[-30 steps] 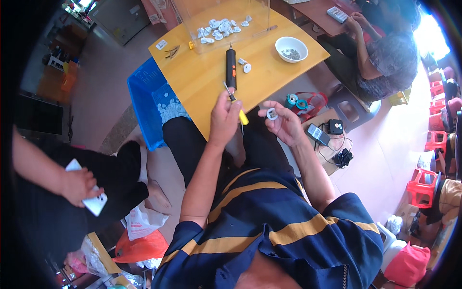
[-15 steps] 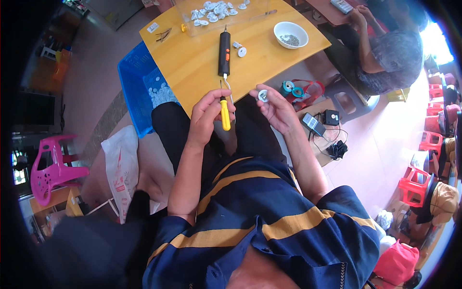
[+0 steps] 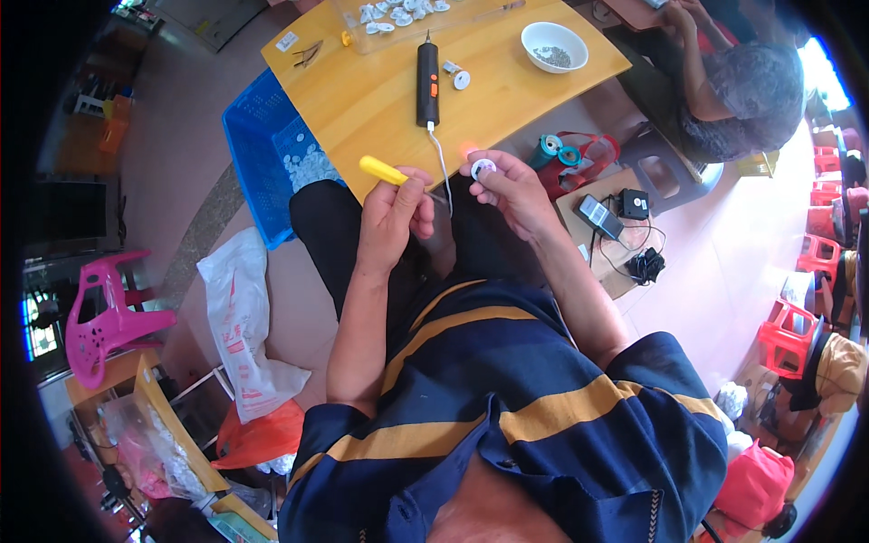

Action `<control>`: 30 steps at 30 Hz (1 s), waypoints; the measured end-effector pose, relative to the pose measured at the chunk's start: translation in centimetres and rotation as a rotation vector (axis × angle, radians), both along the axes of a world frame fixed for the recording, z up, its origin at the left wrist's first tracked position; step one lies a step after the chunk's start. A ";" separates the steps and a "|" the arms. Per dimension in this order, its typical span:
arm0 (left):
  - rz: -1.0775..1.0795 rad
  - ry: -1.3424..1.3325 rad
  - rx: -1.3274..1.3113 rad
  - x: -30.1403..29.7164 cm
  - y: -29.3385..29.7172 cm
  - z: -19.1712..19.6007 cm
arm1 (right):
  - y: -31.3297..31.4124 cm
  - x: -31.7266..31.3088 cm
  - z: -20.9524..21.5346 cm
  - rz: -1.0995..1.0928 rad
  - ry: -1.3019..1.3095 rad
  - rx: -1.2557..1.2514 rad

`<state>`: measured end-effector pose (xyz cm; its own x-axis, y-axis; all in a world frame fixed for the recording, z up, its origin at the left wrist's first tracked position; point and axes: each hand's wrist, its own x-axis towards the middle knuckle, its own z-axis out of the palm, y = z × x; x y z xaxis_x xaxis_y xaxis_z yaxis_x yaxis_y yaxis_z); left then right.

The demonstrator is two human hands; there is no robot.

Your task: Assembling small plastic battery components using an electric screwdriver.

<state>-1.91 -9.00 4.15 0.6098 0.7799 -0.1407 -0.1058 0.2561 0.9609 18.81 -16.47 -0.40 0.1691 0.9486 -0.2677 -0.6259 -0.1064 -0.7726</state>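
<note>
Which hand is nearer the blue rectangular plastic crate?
Left: the left hand is right of the blue plastic crate; the right hand is farther right.

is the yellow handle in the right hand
No, the left hand holds the yellow handle; the right hand, a white round part.

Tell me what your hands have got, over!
Left hand: holding yellow handle. Right hand: pinching small round white part. White cable running between both hands.
</note>
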 end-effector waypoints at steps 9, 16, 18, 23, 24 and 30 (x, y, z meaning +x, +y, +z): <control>0.072 0.038 0.196 0.0 0.1 0.6 | -0.5 -1.6 0.5 0.143 -0.127 -0.027; 0.023 0.052 0.227 -0.3 0.4 0.2 | -0.7 -2.7 0.1 0.205 -0.167 -0.018; -0.018 0.057 0.254 -0.4 0.4 0.2 | -0.6 -2.8 0.1 0.240 -0.173 -0.022; -0.072 0.092 0.307 -0.6 0.8 -0.5 | -0.5 -3.1 0.1 0.272 -0.178 -0.042; -0.083 0.118 0.316 -0.6 0.9 -0.6 | -0.5 -3.1 0.1 0.289 -0.186 -0.041; -0.091 0.138 0.290 -0.6 1.2 -1.3 | -0.4 -3.5 0.4 0.267 -0.169 -0.047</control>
<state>-2.55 -7.81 2.81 0.6696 0.7427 -0.0072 0.0411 -0.0274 0.9988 15.27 -16.88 -0.03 -0.0382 0.9527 -0.3015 -0.4341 -0.2876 -0.8537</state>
